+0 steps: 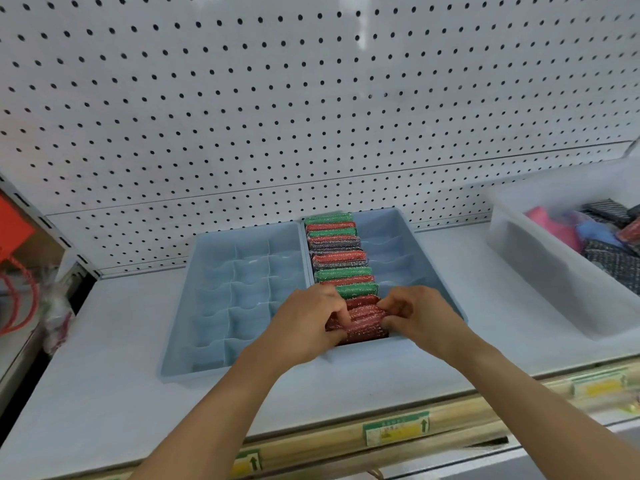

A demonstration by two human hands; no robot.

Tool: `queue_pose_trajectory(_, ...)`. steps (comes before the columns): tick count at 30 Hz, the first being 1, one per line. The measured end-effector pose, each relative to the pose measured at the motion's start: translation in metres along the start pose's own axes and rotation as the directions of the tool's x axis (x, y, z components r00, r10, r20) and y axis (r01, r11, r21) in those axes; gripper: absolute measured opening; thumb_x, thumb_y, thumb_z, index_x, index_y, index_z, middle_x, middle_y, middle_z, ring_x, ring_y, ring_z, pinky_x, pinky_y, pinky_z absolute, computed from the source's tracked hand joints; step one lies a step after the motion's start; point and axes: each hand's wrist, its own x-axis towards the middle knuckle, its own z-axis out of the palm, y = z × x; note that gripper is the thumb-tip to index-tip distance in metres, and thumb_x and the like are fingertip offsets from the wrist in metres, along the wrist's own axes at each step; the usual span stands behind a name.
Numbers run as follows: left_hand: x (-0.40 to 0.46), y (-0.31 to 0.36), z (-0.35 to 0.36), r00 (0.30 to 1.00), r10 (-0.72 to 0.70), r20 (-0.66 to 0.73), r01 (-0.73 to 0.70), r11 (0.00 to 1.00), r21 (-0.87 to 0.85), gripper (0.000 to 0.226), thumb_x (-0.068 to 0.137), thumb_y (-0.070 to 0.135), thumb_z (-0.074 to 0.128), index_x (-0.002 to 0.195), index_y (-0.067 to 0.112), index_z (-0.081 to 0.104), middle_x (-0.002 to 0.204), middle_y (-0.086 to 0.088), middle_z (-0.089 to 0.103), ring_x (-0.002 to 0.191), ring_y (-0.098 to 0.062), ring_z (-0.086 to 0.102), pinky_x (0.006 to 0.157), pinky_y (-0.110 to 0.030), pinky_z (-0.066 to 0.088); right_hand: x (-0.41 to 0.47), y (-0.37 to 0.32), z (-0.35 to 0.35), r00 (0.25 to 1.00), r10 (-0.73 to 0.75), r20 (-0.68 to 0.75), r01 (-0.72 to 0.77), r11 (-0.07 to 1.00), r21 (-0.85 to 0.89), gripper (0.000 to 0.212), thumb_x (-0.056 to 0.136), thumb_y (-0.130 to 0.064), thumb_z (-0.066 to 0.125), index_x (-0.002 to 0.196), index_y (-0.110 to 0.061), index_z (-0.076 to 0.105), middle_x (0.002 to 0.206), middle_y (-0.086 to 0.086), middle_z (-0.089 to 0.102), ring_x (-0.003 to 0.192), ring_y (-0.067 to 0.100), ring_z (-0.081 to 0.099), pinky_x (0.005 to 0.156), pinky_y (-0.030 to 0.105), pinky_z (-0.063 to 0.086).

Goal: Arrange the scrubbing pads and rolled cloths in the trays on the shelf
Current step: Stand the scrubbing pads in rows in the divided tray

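Two light blue trays stand side by side on the white shelf. The left tray (194,341) has a grid of bare compartments. The right tray (398,230) holds a row of several red, green and grey glittery scrubbing pads (337,258) on edge along its left column. At the row's near end lies a red pad (363,323). My left hand (308,327) pinches its left end and my right hand (419,317) pinches its right end, fingers curled round it.
A translucent white bin (540,271) at the right holds several loose pads and cloths (595,233). A pegboard wall (311,98) backs the shelf. Red hanging goods (17,271) sit at the far left. Price labels (398,431) line the shelf's front edge.
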Motion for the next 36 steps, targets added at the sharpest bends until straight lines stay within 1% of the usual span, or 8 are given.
queue_pose_trajectory(7, 0.008, 0.006, -0.003, 0.998, -0.044, -0.035, 0.047, 0.995, 0.086, 0.016, 0.086, 0.032, 0.067, 0.101, 0.029, 0.064, 0.108, 0.012, 0.054, 0.101, -0.007, 0.05, 0.079, -0.022, 0.041, -0.002, -0.003, -0.012, 0.996, -0.088, 0.02, 0.089, 0.993, -0.079, 0.018, 0.084, -0.034, 0.07, 0.1, -0.028, 0.066, 0.088, -0.016, 0.062, 0.078, 0.004, 0.06, 0.073, 0.024, 0.051)
queue_pose_trajectory(16, 0.04, 0.033, 0.021, 0.989, -0.051, -0.14, 0.052, 0.999, 0.004, 0.044, 0.087, 0.046, 0.063, 0.126, 0.028, 0.057, 0.13, 0.011, 0.053, 0.122, -0.01, 0.045, 0.105, -0.029, 0.036, -0.032, 0.039, -0.095, 0.89, -0.214, -0.402, 0.208, 0.976, -0.059, 0.015, 0.087, -0.022, 0.067, 0.101, -0.029, 0.067, 0.094, -0.014, 0.061, 0.088, 0.003, 0.057, 0.076, 0.016, 0.044)
queue_pose_trajectory(20, 0.071, 0.053, 0.035, 0.988, -0.094, -0.119, 0.099, 0.995, 0.034, 0.053, 0.088, 0.049, 0.06, 0.135, 0.026, 0.049, 0.14, 0.007, 0.048, 0.127, -0.015, 0.044, 0.107, -0.033, 0.036, -0.026, 0.096, -0.165, 0.796, -0.104, -0.597, 0.06, 0.994, -0.093, 0.015, 0.088, -0.013, 0.065, 0.101, -0.019, 0.07, 0.094, 0.0, 0.066, 0.084, 0.016, 0.062, 0.078, 0.027, 0.047)
queue_pose_trajectory(22, 0.079, 0.058, 0.043, 0.986, -0.148, -0.081, 0.154, 0.986, 0.068, 0.055, 0.089, 0.051, 0.058, 0.137, 0.028, 0.047, 0.143, 0.008, 0.046, 0.128, -0.015, 0.045, 0.108, -0.035, 0.034, -0.015, 0.141, -0.199, 0.826, 0.086, -0.557, -0.203, 0.967, -0.152, 0.021, 0.089, -0.015, 0.061, 0.109, -0.016, 0.068, 0.106, 0.007, 0.068, 0.092, 0.027, 0.064, 0.083, 0.034, 0.05)
queue_pose_trajectory(25, 0.083, 0.063, 0.052, 0.981, -0.188, -0.046, 0.192, 0.974, 0.124, 0.052, 0.09, 0.055, 0.055, 0.137, 0.037, 0.045, 0.145, 0.015, 0.043, 0.132, -0.011, 0.041, 0.114, -0.038, 0.02, 0.0, 0.201, -0.232, 0.906, 0.348, -0.242, -0.415, 0.84, -0.349, 0.042, 0.08, -0.015, 0.063, 0.121, -0.008, 0.058, 0.129, 0.013, 0.055, 0.113, 0.031, 0.055, 0.095, 0.039, 0.046)
queue_pose_trajectory(28, 0.085, 0.069, 0.057, 0.977, -0.211, -0.008, 0.21, 0.968, 0.136, 0.049, 0.092, 0.055, 0.05, 0.138, 0.042, 0.041, 0.147, 0.022, 0.037, 0.134, -0.006, 0.036, 0.118, -0.042, 0.006, -0.002, 0.222, -0.232, 0.865, 0.501, -0.02, -0.453, 0.766, -0.456, 0.019, 0.073, -0.014, 0.067, 0.089, -0.008, 0.06, 0.096, 0.013, 0.06, 0.096, 0.029, 0.057, 0.084, 0.033, 0.047)
queue_pose_trajectory(32, 0.086, 0.068, 0.053, 0.978, -0.204, -0.053, 0.203, 0.979, -0.023, 0.042, 0.089, 0.049, 0.059, 0.13, 0.04, 0.052, 0.139, 0.02, 0.048, 0.128, -0.005, 0.043, 0.117, -0.043, 0.019, -0.002, 0.226, -0.23, 0.885, 0.461, -0.068, -0.447, 0.799, -0.403, 0.027, 0.069, -0.018, 0.075, 0.088, -0.005, 0.061, 0.085, 0.012, 0.064, 0.085, 0.028, 0.061, 0.075, 0.031, 0.048)
queue_pose_trajectory(36, 0.075, 0.063, 0.038, 0.964, -0.212, -0.162, 0.173, 0.959, -0.224, 0.033, 0.089, 0.033, 0.065, 0.122, 0.033, 0.06, 0.126, 0.018, 0.057, 0.116, 0.001, 0.048, 0.099, -0.019, 0.036, -0.006, 0.228, -0.233, 0.856, 0.51, -0.08, -0.488, 0.748, -0.45, 0.032, 0.065, -0.03, 0.078, 0.073, -0.008, 0.057, 0.083, 0.01, 0.064, 0.082, 0.025, 0.061, 0.07, 0.028, 0.043)
